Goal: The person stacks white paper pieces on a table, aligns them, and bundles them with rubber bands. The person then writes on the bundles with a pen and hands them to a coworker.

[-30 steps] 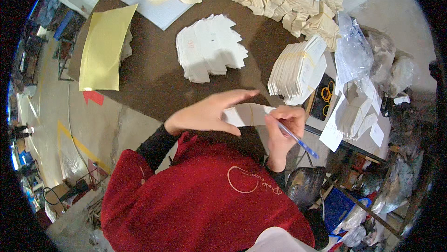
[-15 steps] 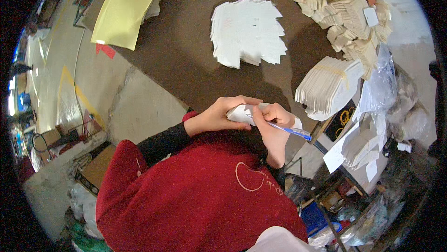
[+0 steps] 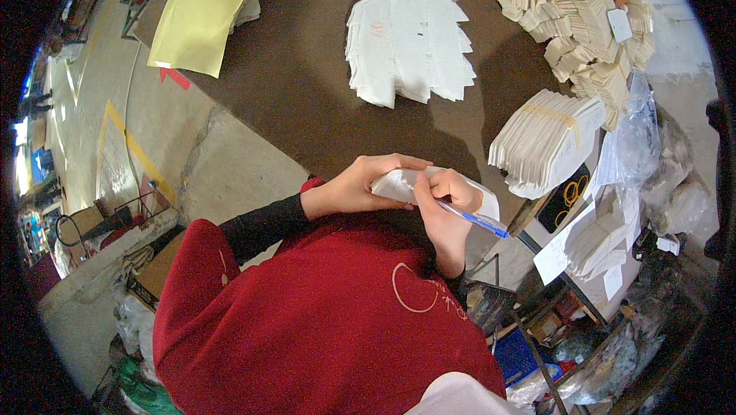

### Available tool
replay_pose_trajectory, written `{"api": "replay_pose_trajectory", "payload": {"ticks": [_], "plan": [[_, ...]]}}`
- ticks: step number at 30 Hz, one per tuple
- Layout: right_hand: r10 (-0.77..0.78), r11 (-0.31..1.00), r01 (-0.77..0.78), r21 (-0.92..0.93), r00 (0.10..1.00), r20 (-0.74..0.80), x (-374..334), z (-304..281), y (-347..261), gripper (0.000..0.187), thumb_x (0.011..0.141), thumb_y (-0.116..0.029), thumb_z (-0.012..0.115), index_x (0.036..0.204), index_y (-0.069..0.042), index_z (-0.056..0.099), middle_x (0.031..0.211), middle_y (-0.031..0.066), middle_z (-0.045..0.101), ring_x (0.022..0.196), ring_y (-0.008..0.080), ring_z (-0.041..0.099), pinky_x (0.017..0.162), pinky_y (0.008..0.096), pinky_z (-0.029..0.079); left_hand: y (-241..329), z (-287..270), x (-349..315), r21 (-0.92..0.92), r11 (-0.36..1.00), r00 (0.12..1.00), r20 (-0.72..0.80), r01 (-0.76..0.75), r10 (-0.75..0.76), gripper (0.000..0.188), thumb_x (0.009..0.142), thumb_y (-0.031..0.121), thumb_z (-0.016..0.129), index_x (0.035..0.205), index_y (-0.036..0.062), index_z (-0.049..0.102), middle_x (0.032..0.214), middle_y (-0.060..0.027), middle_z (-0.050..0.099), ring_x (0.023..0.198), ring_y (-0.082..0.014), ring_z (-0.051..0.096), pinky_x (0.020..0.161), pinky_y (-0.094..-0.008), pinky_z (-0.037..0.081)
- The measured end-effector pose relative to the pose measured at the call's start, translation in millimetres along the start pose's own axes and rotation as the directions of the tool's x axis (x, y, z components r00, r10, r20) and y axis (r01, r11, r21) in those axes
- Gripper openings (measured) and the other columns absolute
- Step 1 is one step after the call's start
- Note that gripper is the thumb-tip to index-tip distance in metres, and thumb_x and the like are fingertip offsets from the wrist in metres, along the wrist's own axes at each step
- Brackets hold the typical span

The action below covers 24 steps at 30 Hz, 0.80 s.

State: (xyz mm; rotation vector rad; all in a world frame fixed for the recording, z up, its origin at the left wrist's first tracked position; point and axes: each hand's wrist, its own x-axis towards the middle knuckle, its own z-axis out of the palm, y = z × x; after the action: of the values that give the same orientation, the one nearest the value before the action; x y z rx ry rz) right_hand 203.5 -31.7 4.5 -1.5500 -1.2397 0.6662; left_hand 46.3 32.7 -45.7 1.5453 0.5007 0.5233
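My left hand [image 3: 360, 185] grips the left end of a small white folded paper piece [image 3: 399, 182], held close to my red top above the near edge of the brown table [image 3: 307, 100]. My right hand [image 3: 445, 208] holds the same paper from the right and also grips a blue pen [image 3: 475, 221], whose tip end points right and slightly down. The middle of the paper is covered by my fingers.
A spread stack of white paper pieces [image 3: 410, 43] lies mid-table. A fanned white bundle [image 3: 544, 139] sits to the right, with a heap of beige folded pieces [image 3: 575, 8] behind it. Yellow sheets [image 3: 203, 12] lie far left. Clear plastic bags [image 3: 652, 154] and clutter fill the right side.
The view has swung left and down, so the stacks sit higher and more to the right. My hands have drawn together and closer to my body, folding the paper smaller.
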Motion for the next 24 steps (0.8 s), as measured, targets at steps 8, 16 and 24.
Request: {"api": "replay_pose_trajectory", "payload": {"ticks": [8,16,24], "plan": [[-0.041,0.999,0.042,-0.012,0.997,0.063,-1,-4,-1,0.037,0.078,0.0,0.075,0.06,-0.004,0.044,0.058,0.0034,0.056,0.049,0.0083,0.047,0.046,0.0256,0.037,-3,2,0,0.004,1.0,1.0,-0.023,-0.013,0.013,0.061,0.075,0.018,0.081,0.129,0.0057,0.055,0.128,-0.0122,0.061,0.115,-0.0257,0.061,0.095,-0.036,0.049],[-0.063,0.996,0.061,0.062,0.997,0.035,3,-8,-3,0.035,0.08,0.006,0.069,0.062,-0.006,0.042,0.063,0.0045,0.058,0.048,0.0095,0.048,0.045,0.0258,0.038,1,0,1,0.038,0.999,1.0,0.005,0.007,-0.007,0.062,0.074,0.015,0.082,0.13,0.0054,0.055,0.132,-0.0127,0.058,0.119,-0.0254,0.058,0.099,-0.0369,0.047],[0.094,0.989,-0.073,0.125,0.982,-0.165,-5,-23,-8,0.034,0.076,0.001,0.076,0.062,-0.007,0.047,0.06,0.0048,0.059,0.048,0.0108,0.052,0.047,0.0268,0.04,-5,2,0,0.067,0.995,0.997,-0.021,-0.069,0.071,0.065,0.072,0.014,0.083,0.13,0.0079,0.054,0.134,-0.0116,0.057,0.121,-0.0255,0.057,0.099,-0.0362,0.047]]}}
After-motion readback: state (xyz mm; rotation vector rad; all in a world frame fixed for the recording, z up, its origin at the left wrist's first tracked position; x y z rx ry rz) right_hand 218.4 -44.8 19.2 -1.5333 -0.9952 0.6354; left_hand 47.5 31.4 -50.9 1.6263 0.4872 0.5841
